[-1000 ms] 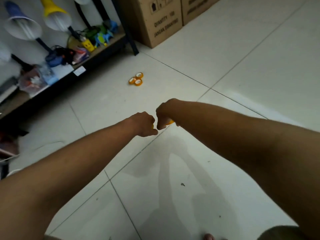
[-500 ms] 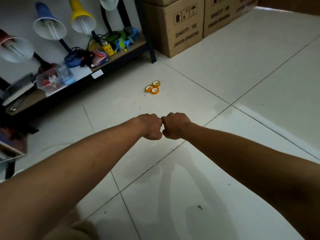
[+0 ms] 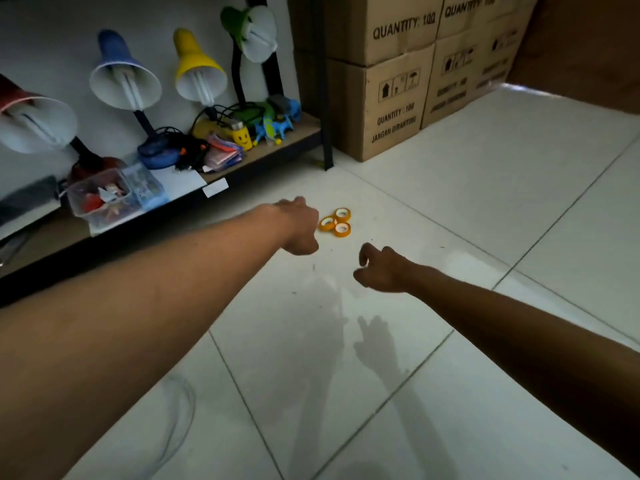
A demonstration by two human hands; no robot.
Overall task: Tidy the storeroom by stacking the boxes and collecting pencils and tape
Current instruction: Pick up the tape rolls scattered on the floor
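Observation:
Three orange tape rolls [image 3: 336,222] lie together on the white tiled floor [image 3: 450,209]. My left hand [image 3: 298,227] is stretched out just left of them, close to the nearest roll, with its back toward me and its fingers hidden. My right hand [image 3: 379,269] hovers a short way in front of the rolls, fingers loosely curled and holding nothing. Brown cardboard boxes [image 3: 391,98] are stacked two high at the back right, with a second stack [image 3: 474,64] beside them. No pencils are visible.
A low dark shelf [image 3: 263,154] along the left wall carries desk lamps [image 3: 197,71], a clear plastic tub [image 3: 104,199], cables and small toys. Its black upright post [image 3: 323,109] stands next to the boxes.
My fists were touching in front of me; now they have parted. Both arms have reached forward toward the tape rolls, and the right hand has loosened. The view has moved closer to the shelf.

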